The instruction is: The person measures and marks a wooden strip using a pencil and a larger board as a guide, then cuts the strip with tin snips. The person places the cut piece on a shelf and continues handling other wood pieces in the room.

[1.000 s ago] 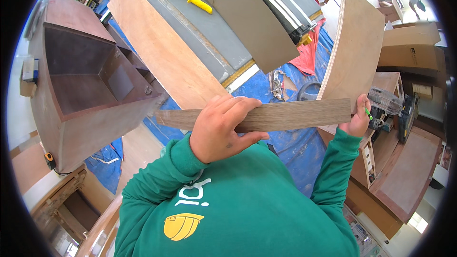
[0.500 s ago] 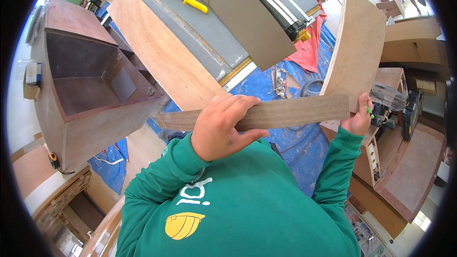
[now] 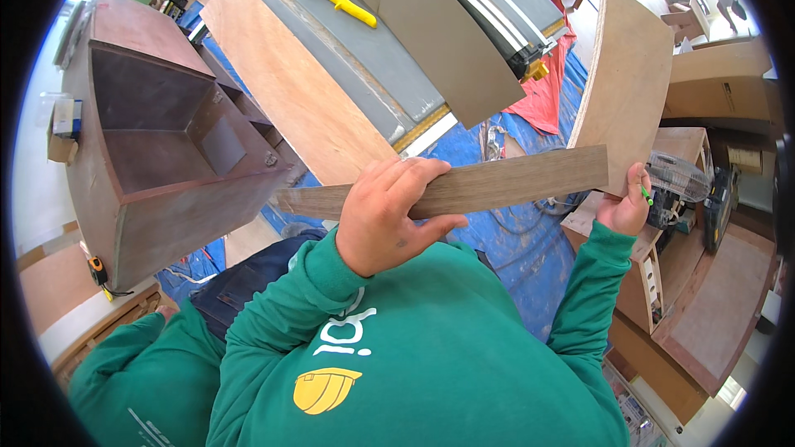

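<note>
A long brown wood-grain strip [image 3: 522, 185] lies crosswise in front of my chest. My left hand [image 3: 385, 213] is closed over its left part, thumb along the near edge and fingers over the far one. At the right, my right hand [image 3: 623, 211] is closed with a thin green pen [image 3: 647, 195] poking out of it. That hand is at the lower end of a pale plywood panel [image 3: 627, 74]; its hidden fingers leave unclear whether it also grips the panel. The strip's right end overlaps the panel's lower part.
Yellow-handled snips [image 3: 352, 10] lie on a grey surface ahead, beside a plywood board [image 3: 290, 74] and a grey-brown sheet [image 3: 431, 33]. An open cabinet box [image 3: 157, 165] stands left. A co-worker in green [image 3: 145, 381] is close at lower left. Blue sheeting [image 3: 522, 257] covers the floor.
The strip's right end has swung up, away from me, while my left hand keeps its hold. A co-worker has come into view at lower left. The view has shifted slightly.
</note>
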